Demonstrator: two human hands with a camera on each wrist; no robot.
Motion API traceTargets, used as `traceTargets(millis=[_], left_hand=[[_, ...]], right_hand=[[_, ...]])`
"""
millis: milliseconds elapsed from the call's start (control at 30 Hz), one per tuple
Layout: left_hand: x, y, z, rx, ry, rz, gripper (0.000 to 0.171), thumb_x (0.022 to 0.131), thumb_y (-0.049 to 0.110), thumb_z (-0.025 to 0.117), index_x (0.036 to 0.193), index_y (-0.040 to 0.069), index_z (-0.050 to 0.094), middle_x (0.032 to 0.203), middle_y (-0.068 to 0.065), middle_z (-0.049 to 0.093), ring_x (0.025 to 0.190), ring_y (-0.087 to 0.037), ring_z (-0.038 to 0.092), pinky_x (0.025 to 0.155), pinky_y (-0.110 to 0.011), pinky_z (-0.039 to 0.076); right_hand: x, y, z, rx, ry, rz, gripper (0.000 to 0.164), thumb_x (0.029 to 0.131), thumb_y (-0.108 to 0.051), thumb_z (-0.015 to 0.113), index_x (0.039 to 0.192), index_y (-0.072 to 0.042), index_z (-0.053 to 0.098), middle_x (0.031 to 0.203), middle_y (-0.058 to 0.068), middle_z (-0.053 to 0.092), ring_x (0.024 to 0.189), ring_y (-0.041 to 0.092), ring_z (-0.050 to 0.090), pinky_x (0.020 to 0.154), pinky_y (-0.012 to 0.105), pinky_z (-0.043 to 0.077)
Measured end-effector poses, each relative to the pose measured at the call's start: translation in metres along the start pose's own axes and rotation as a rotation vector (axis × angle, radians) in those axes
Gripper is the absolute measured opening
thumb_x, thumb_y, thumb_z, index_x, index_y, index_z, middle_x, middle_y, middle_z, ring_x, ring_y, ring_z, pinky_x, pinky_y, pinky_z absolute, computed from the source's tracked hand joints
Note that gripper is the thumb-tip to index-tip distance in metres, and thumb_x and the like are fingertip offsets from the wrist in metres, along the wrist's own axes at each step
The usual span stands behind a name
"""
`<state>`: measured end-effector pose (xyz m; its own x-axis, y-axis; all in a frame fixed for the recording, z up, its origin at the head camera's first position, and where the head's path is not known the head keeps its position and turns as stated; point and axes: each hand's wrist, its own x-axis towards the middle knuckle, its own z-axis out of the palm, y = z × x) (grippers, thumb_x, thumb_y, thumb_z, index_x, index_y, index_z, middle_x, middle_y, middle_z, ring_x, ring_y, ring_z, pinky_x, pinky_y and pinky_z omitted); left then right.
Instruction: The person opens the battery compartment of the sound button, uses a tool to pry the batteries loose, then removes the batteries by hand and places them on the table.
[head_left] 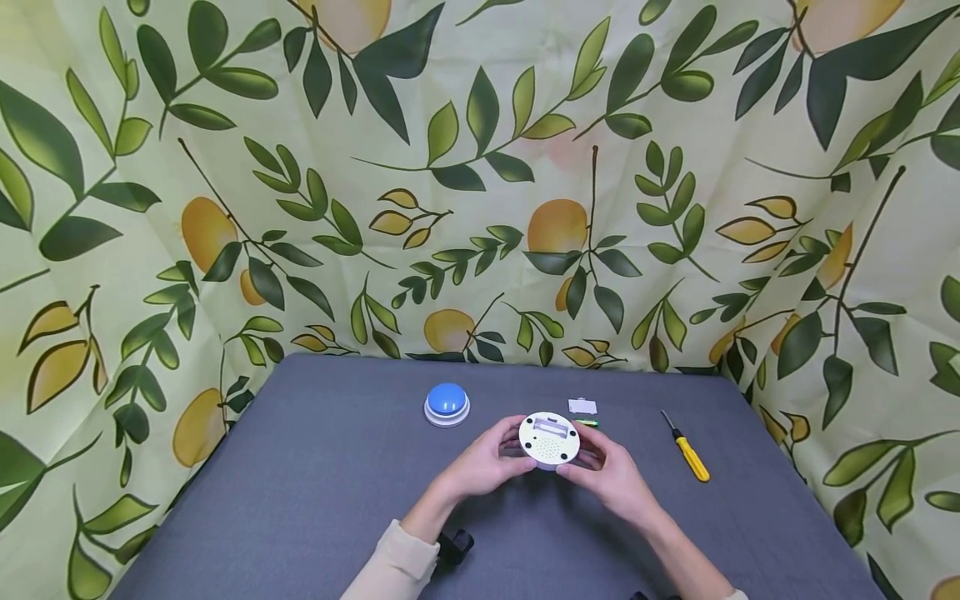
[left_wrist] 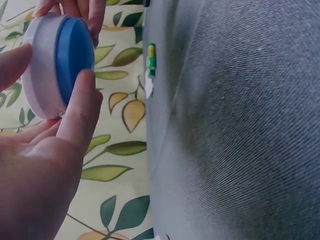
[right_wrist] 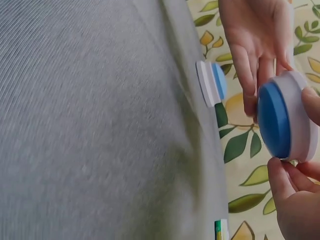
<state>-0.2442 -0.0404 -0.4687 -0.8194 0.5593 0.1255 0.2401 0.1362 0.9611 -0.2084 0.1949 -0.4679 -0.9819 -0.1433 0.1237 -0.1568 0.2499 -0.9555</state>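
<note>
Between both hands, a round white push button with a blue dome (head_left: 550,450) is held up over the table. Its underside faces the head camera, showing dark feet, a ring of small holes and an open rectangular recess. My left hand (head_left: 487,457) grips its left rim, thumb on the near edge; my right hand (head_left: 613,477) grips the right rim likewise. The blue dome (left_wrist: 75,62) points away from the head camera, as the wrist views show. Just behind the right fingers lie a small white cover (head_left: 582,406) and green batteries (head_left: 587,422), partly hidden.
A second blue-domed button (head_left: 447,403) stands upright at the back, left of the hands. A screwdriver with a yellow handle (head_left: 692,460) lies to the right. Leaf-patterned cloth (head_left: 480,250) walls the back and sides of the grey table (head_left: 322,475).
</note>
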Motion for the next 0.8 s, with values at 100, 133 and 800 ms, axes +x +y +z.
traceTargets(millis=[100, 133, 800], left_hand=[[0.003, -0.001, 0.003, 0.008, 0.032, -0.021, 0.064, 0.091, 0.008, 0.075, 0.145, -0.006, 0.043, 0.136, -0.017, 0.058, 0.124, -0.032, 0.057, 0.097, -0.032, 0.051], [0.004, -0.001, 0.005, 0.009, 0.041, -0.023, 0.063, 0.09, 0.007, 0.076, 0.144, -0.006, 0.045, 0.134, -0.016, 0.058, 0.122, -0.031, 0.058, 0.096, -0.031, 0.052], [0.046, -0.012, 0.049, 0.077, 0.1, -0.087, 0.046, 0.08, 0.002, 0.083, 0.12, -0.005, 0.061, 0.099, -0.008, 0.07, 0.088, -0.015, 0.069, 0.076, -0.022, 0.053]], right_hand=[[0.0, 0.002, -0.005, -0.013, -0.015, 0.018, 0.079, 0.083, -0.008, 0.084, 0.148, 0.008, 0.042, 0.144, 0.027, 0.05, 0.129, 0.039, 0.054, 0.102, 0.036, 0.048], [0.0, 0.003, -0.007, -0.016, -0.018, 0.027, 0.079, 0.082, -0.008, 0.085, 0.148, 0.008, 0.042, 0.144, 0.027, 0.051, 0.13, 0.039, 0.054, 0.102, 0.036, 0.047], [0.001, 0.034, -0.06, -0.025, -0.078, 0.116, 0.08, 0.086, -0.009, 0.081, 0.15, 0.009, 0.037, 0.146, 0.033, 0.046, 0.127, 0.039, 0.057, 0.093, 0.031, 0.054]])
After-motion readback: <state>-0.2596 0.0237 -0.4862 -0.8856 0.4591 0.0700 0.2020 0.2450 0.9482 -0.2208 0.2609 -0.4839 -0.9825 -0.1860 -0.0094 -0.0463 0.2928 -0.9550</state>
